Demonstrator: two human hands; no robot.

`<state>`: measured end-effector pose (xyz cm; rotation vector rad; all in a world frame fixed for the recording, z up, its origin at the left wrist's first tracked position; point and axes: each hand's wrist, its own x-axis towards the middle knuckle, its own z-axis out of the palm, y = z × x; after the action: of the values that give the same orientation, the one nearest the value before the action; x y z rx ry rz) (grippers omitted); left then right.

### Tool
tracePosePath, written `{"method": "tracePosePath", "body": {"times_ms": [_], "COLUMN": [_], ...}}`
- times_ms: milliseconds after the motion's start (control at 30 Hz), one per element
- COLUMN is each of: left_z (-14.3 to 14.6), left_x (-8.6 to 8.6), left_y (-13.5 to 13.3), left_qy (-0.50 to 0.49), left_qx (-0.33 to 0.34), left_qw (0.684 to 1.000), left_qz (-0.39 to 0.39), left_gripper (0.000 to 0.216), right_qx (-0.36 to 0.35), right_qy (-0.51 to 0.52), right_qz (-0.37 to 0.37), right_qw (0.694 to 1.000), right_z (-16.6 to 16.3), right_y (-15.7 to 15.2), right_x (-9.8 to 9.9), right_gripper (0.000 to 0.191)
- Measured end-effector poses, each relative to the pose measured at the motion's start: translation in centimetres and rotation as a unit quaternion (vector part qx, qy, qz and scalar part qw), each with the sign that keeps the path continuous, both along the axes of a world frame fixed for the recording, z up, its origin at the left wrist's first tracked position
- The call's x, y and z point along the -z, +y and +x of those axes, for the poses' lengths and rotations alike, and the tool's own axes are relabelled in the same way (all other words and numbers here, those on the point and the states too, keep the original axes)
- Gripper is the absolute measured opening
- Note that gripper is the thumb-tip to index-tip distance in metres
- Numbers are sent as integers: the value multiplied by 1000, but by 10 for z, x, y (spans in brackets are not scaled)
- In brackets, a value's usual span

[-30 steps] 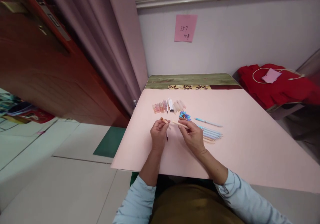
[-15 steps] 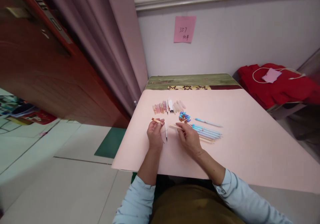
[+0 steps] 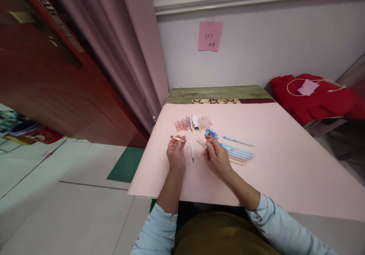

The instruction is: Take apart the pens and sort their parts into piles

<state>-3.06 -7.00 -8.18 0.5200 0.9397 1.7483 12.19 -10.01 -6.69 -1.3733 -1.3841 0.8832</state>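
My left hand (image 3: 176, 154) rests on the pink table sheet (image 3: 273, 160) and pinches a short tan pen part (image 3: 176, 138) that sticks out to the left. My right hand (image 3: 217, 156) is closed round a thin cream pen barrel (image 3: 201, 141), close to a small heap of blue and brown caps (image 3: 211, 133). Between the hands lies a white pen refill (image 3: 192, 151) with a dark tip. A row of blue and cream pens (image 3: 238, 153) lies right of my right hand.
A row of pink, white and tan pen parts (image 3: 192, 122) lies further back. One blue pen (image 3: 238, 141) lies apart on the right. Red cloth (image 3: 316, 97) is piled right of the table. A curtain (image 3: 125, 53) and wooden door (image 3: 42, 76) stand left.
The two hands have drawn apart. The left hand moved left with the tan part, and the white refill now lies on the sheet between them.
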Motion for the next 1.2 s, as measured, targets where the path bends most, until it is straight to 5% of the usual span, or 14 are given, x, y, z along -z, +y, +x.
{"method": "tracePosePath", "body": {"times_ms": [200,400,667,867,1067,1200], "left_z": [-35,-55,-53,-56,-64,-70], "left_x": [0,7,5,5,9,10], "left_y": [3,-4,-6,-7,0,2], "left_qy": [224,529,681,659,649,637], "left_qx": [-35,-105,-99,-94,-90,-79], "left_qw": [974,839,719,742,747,758], "left_qz": [-25,-75,-92,-77,-109,-118], "left_gripper": [29,22,16,27,31,31], "right_qx": [-41,-43,-25,-55,-41,29], "right_qy": [-53,-198,-232,-177,-37,-132], "right_qz": [-67,-18,-16,4,-46,-5], "right_qw": [995,979,972,983,997,991], "right_z": [-16,-43,-64,-56,-13,44], "right_y": [5,29,58,54,35,15], "right_x": [-11,-19,-12,-6,-5,-15], "right_gripper": [30,21,20,27,29,31]}}
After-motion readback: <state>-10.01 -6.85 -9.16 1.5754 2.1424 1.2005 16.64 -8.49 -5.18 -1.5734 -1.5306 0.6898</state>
